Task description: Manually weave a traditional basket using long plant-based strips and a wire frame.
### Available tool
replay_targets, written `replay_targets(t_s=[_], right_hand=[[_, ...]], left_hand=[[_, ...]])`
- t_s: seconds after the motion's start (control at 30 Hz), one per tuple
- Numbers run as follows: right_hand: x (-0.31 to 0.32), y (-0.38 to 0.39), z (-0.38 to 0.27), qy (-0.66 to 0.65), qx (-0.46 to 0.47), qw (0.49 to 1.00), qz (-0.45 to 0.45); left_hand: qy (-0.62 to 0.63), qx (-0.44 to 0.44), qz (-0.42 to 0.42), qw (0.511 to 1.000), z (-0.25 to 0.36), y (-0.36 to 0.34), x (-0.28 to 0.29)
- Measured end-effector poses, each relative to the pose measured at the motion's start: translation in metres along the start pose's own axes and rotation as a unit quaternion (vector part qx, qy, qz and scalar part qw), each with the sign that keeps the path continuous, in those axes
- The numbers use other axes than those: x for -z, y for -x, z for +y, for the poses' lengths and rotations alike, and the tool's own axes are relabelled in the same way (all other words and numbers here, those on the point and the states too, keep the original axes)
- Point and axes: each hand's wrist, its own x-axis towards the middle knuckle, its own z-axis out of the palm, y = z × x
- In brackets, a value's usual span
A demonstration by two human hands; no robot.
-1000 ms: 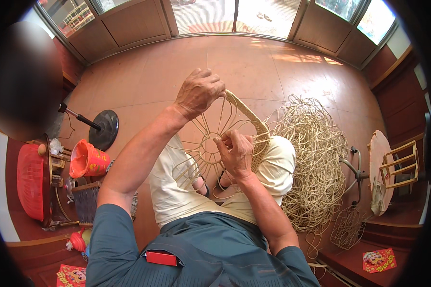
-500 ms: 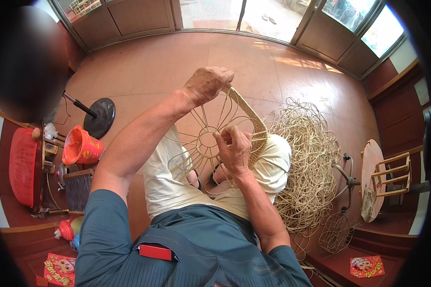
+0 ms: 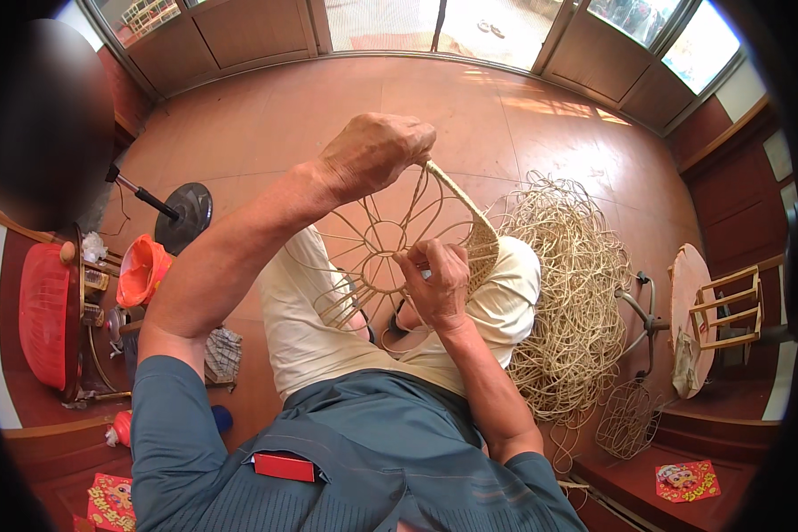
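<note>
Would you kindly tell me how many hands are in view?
2: the left hand, at the upper edge of the woven piece, and the right hand, near its centre. No others show.

Round black stand base on reddish floor, orange bucket, red basket, pale round tabletop, slippers outside

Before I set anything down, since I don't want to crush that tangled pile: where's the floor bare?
The floor is bare beyond the left hand, up to the doors, between the black round base and the strand pile. Crowded: rightward, that pile; leftward, around the orange bucket.
</note>
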Motion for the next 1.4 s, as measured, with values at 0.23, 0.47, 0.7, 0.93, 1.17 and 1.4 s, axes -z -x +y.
replay_targets(t_s=[0.23, 0.47, 0.7, 0.93, 1.17, 1.4], right_hand=[[0.003, 0.004, -0.003, 0.003, 0.011, 1.000, 0.009], [0.008, 0.005, -0.011, 0.004, 0.006, 1.000, 0.007], [0.009, 0.005, -0.013, 0.004, 0.019, 1.000, 0.007], [0.017, 0.002, -0.015, 0.033, 0.051, 0.997, 0.036], [0.050, -0.047, -0.036, 0.067, 0.059, 0.984, 0.154], [0.054, -0.073, -0.050, 0.007, 0.008, 0.991, 0.135]], left_hand=[[-0.013, -0.023, 0.019, 0.999, 0.013, 0.004, 0.009], [-0.004, -0.024, 0.057, 0.998, 0.023, 0.012, 0.015], [-0.005, -0.024, 0.062, 0.998, 0.027, 0.015, 0.019], [-0.009, -0.015, 0.043, 0.999, 0.029, 0.015, 0.023], [-0.001, -0.013, 0.056, 0.998, 0.044, 0.022, 0.034], [-0.016, -0.031, 0.073, 0.997, 0.065, 0.027, 0.047]])
